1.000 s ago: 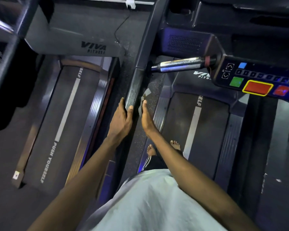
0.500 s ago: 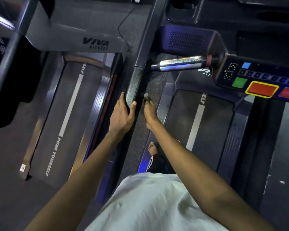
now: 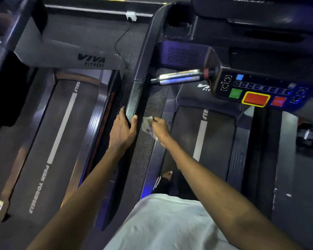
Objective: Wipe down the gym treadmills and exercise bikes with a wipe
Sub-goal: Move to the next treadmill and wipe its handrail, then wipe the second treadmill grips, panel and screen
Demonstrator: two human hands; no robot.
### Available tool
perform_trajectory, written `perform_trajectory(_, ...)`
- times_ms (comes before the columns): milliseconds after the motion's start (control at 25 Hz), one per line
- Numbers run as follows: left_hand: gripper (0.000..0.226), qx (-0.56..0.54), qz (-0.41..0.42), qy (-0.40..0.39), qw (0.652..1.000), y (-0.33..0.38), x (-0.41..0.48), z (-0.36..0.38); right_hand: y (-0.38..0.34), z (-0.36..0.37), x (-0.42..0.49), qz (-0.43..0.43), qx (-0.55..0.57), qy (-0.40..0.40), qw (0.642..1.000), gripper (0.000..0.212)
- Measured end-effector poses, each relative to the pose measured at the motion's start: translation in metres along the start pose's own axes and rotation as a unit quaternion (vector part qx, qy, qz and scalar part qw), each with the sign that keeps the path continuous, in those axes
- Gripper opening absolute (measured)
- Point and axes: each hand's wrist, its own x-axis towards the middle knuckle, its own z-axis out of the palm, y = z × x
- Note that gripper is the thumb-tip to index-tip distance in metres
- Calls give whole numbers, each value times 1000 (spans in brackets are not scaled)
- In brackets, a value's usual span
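Observation:
I stand on the right treadmill, looking down. Its dark left handrail runs from the console towards me. My left hand is wrapped around the near end of that rail, thumb on its right side. My right hand hovers just right of the rail, fingers pinched on a small crumpled pale wipe. The wipe hangs clear of the rail, over the speckled floor strip.
A chrome pulse grip sticks out left from the console panel with green and red buttons. A second treadmill lies to the left. A power cable runs to a wall plug. My bare foot rests on the belt's side.
My right hand has come off the handrail, shifted right and curled its fingers around the wipe. My left hand stays gripping the rail end. The head camera has tilted up a little.

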Motion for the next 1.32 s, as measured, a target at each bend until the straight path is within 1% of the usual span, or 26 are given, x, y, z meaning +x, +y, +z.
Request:
perform_trajectory(80, 73, -21, -4, -5, 1000, -3, 1, -1, 9, -14, 4, -4, 4, 17, 1000, 40)
perform_trajectory(120, 73, -38, -12, -13, 999, -5, 3, -2, 14, -22, 6, -6, 8, 26, 1000, 41)
perform_trajectory(200, 75, -101, -22, -27, 994, -7, 7, -6, -5, -38, -17, -21, 27, 38, 999, 33)
perform_trajectory(240, 74, -128, -12, -23, 991, -6, 8, -8, -20, -45, -37, -30, 38, 42, 998, 27)
perform_trajectory(320, 65, -144, 32, -5, 989, 2, 11, -15, -32, -64, -55, -44, 27, 57, 997, 23)
perform_trajectory(440, 60, -139, 129, 4, 982, 28, 22, -25, -37, -100, -73, -70, -4, 105, 992, 29)
perform_trajectory(560, 55, -143, 206, -46, 967, 65, 41, -30, -47, -143, -100, -93, -33, 172, 980, 31)
perform_trajectory(640, 46, -149, 260, -76, 951, 93, 53, -30, -52, -179, -120, -109, -61, 221, 967, 31)
perform_trajectory(680, 41, -155, 279, -91, 943, 108, 56, -30, -55, -197, -131, -112, -81, 255, 957, 32)
perform_trajectory(760, 38, -169, 307, -123, 929, 148, 53, -31, -60, -240, -159, -124, -87, 308, 939, 32)
perform_trajectory(840, 36, -175, 333, -151, 914, 195, 48, -30, -69, -277, -195, -126, -89, 360, 920, 23)
perform_trajectory(960, 38, -157, 396, -183, 886, 267, 38, -20, -77, -329, -253, -122, -104, 442, 883, 19)
perform_trajectory(1040, 39, -155, 438, -202, 862, 310, 31, -10, -76, -363, -281, -110, -116, 487, 859, 19)
perform_trajectory(1160, 39, -146, 504, -226, 820, 381, 12, 5, -73, -411, -322, -92, -89, 535, 835, 10)
perform_trajectory(1200, 39, -143, 520, -233, 809, 403, 5, 10, -71, -427, -334, -86, -89, 550, 826, 11)
perform_trajectory(1320, 38, -138, 555, -243, 783, 458, -14, 28, -63, -468, -366, -63, -91, 584, 804, 35)
